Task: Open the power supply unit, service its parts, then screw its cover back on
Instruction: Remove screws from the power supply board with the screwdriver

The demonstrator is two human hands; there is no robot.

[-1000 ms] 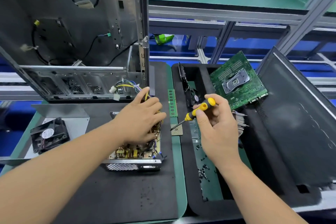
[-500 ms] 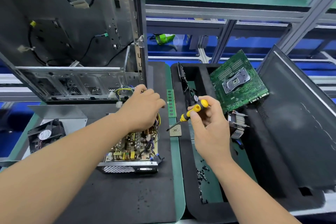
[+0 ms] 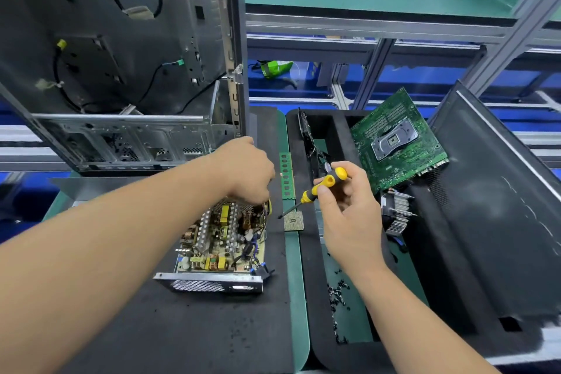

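Observation:
The power supply unit [image 3: 221, 240] lies open on the black mat, its circuit board with coils and heat sinks bare and its perforated metal end plate facing me. My left hand [image 3: 246, 170] reaches over its far end with fingers curled down into the yellow wires there; what the fingertips grip is hidden. My right hand [image 3: 346, 209] holds a yellow-and-black screwdriver [image 3: 321, 187] by the handle, its tip pointing down-left just above a small square chip [image 3: 294, 221].
An empty computer case [image 3: 121, 70] stands behind the unit. A green RAM stick [image 3: 287, 176] lies between the mats. The black tray [image 3: 306, 252] on the right holds a motherboard [image 3: 397, 143], a heat sink [image 3: 394, 215], loose screws [image 3: 338, 294] and a case panel [image 3: 501, 206].
My left hand has moved from the middle of the board to its far end, uncovering the components. My right hand with the screwdriver has stayed in about the same place.

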